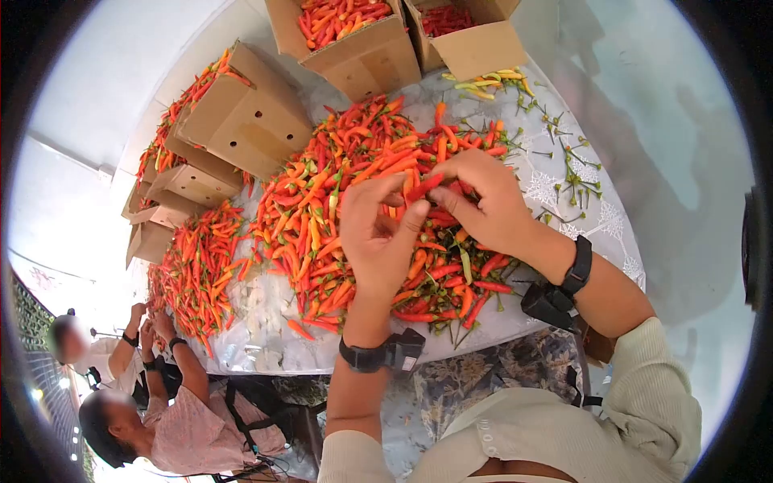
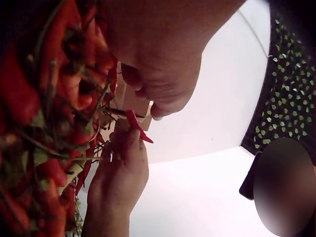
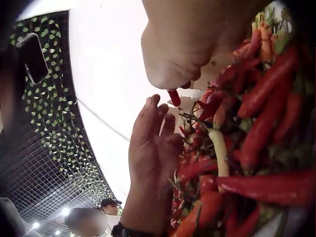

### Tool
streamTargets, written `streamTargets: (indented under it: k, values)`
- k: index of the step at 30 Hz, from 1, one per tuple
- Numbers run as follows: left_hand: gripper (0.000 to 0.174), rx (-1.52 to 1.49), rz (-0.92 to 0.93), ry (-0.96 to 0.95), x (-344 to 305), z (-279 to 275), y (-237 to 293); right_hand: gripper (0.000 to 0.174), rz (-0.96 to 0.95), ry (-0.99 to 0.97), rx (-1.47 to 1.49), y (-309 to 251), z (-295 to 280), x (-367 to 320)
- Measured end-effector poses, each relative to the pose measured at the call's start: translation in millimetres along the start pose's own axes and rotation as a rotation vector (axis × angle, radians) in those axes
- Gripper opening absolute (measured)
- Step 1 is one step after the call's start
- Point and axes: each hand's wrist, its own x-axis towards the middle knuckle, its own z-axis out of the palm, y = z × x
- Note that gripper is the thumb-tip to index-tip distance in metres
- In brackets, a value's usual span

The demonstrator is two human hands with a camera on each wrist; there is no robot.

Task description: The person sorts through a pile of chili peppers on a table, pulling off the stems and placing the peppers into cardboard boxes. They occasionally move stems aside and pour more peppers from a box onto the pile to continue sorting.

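Note:
A red chili pepper (image 1: 424, 187) is pinched between the thumb and fingers of my right hand (image 1: 487, 197), above the large heap of chili peppers (image 1: 322, 209). The pepper (image 2: 136, 124) juts from the right fingertips (image 2: 129, 140) in the left wrist view. Close beside it, my left hand (image 1: 374, 241) hovers over the heap with its thumb apart from its loosely bent fingers. Seen from the right wrist, the left hand (image 3: 154, 148) has its fingers raised and holds nothing. Green stems and a pale chili (image 3: 218, 148) lie among the peppers below.
Cardboard boxes (image 1: 245, 113) filled with chilies stand along the far and left sides of the table. Loose green stems (image 1: 576, 173) and yellow chilies (image 1: 487, 83) lie at the right. Two other people (image 1: 185, 431) work by a smaller heap (image 1: 197, 274) at the left.

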Motion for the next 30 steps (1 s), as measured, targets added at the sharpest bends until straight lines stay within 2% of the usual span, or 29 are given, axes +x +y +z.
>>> streamTargets:
  k: [3,4,7,10,13,14,17,20,23,26,30]
  values:
    - [0.027,-0.041,-0.041,-0.043,-3,5,-6,0.016,-0.061,-0.106,0.036,-1,0,0]
    - [0.023,-0.069,-0.059,-0.019,-3,6,-4,0.011,-0.013,-0.103,0.059,-4,0,0]
    - [0.017,0.166,0.018,-0.058,0,0,4,0.011,-0.008,-0.094,0.025,-3,-2,1]
    - [0.017,-0.25,-0.234,0.041,-4,0,-2,0.012,0.054,0.075,-0.099,-2,-10,10]
    - [0.021,-0.357,-0.27,0.11,0,0,6,0.012,0.21,0.102,-0.137,14,-18,12]
    - [0.021,-0.388,-0.296,0.1,1,-1,9,0.012,0.204,0.11,-0.179,20,-18,11]
    - [0.021,-0.351,-0.275,0.095,-1,1,5,0.015,0.171,0.048,-0.267,25,-16,9]
    - [0.017,-0.369,-0.34,0.076,-3,0,7,0.017,0.158,-0.16,-0.364,12,-17,7]
    - [0.014,-0.261,-0.314,0.081,-7,-1,-8,0.019,0.188,-0.179,-0.317,15,-14,4]
    - [0.011,-0.209,-0.372,0.049,-7,2,1,0.018,0.086,-0.017,-0.266,19,-9,3]
    - [0.014,-0.167,-0.22,0.011,-6,4,-5,0.012,0.344,0.024,0.174,2,-12,10]
